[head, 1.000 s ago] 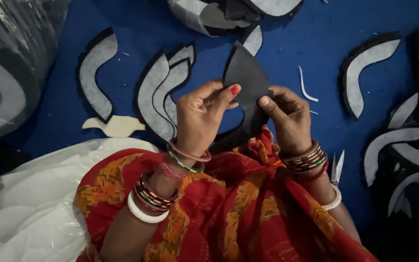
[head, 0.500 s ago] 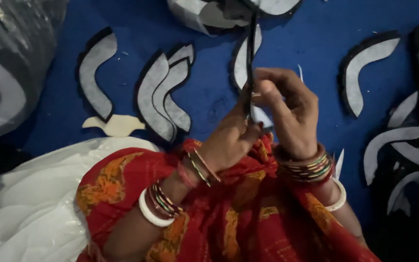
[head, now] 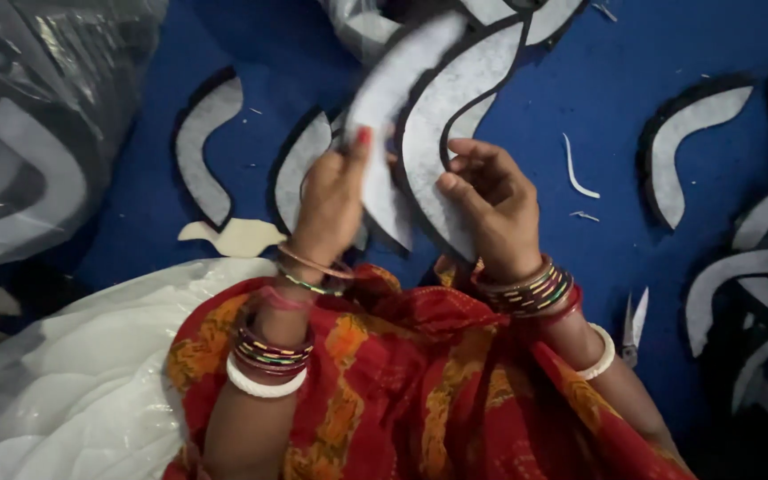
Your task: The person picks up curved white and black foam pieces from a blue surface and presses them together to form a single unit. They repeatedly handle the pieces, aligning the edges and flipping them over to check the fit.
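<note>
Fingers of both hands grip the curved grey felt pieces at centre frame, fanning them apart so each edge shows separately.

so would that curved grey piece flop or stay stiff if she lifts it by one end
Probably fairly stiff: the curved piece stands upright past the right hand without drooping. Likely light, since the fingertips alone pinch it. Its thin edge suggests it would flex somewhat when pushed.

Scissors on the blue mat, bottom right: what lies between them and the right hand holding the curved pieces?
In the head view, only bare blue mat lies between the scissors and the right hand, plus that hand's own bangled wrist.
</note>
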